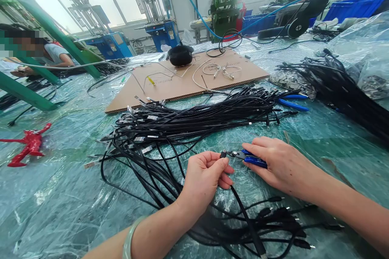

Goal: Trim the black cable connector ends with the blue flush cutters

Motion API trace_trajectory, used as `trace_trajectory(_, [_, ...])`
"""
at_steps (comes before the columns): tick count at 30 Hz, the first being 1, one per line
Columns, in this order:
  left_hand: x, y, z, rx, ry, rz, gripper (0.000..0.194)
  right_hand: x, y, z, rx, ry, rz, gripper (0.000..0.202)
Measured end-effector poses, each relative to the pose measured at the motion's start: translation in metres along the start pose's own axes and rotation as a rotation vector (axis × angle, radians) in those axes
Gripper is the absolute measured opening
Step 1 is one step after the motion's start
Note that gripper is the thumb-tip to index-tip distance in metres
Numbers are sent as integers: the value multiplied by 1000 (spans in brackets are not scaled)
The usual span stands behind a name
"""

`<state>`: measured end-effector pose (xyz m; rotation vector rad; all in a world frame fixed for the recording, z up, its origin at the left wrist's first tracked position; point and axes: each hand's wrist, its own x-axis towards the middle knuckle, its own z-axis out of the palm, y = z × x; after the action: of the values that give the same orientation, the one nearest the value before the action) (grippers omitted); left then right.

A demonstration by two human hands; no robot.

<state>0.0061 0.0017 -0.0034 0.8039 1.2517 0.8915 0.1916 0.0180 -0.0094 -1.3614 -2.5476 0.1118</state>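
Note:
Between the thumb and fingers of my left hand [206, 174] is the black connector end of a cable [241, 206], whose cord runs down toward the front edge. My right hand [279, 166] is wrapped round the blue handles of a pair of flush cutters [257, 160]. The cutter jaws point left and meet the connector tip; whether they touch it I cannot tell. Beneath and in front of my hands lie loose black cables [273, 222] with metal-tipped plugs. Just beyond is a thick bundle of black USB cables [197, 117].
Behind the bundle, a cardboard sheet [182, 83] carries white cables and a black rounded object [180, 55]. Blue-handled pliers [293, 104] lie right of the bundle. More black cables [349, 93] lie far right. A red object [28, 143] is at left. A person [56, 54] sits beyond green posts.

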Motion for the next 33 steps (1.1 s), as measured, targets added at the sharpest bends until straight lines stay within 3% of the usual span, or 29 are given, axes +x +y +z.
trace_trajectory(7, [-1, -1, -1, 8, -9, 1, 17, 1, -2, 0, -25, -11, -8, 20])
trace_trajectory(21, [0, 0, 0, 21, -17, -8, 18, 4, -3, -5, 95, -176, 77, 21])
trace_trajectory(33, [0, 2, 0, 29, -22, -13, 18, 4, -3, -6, 76, -157, 75, 26])
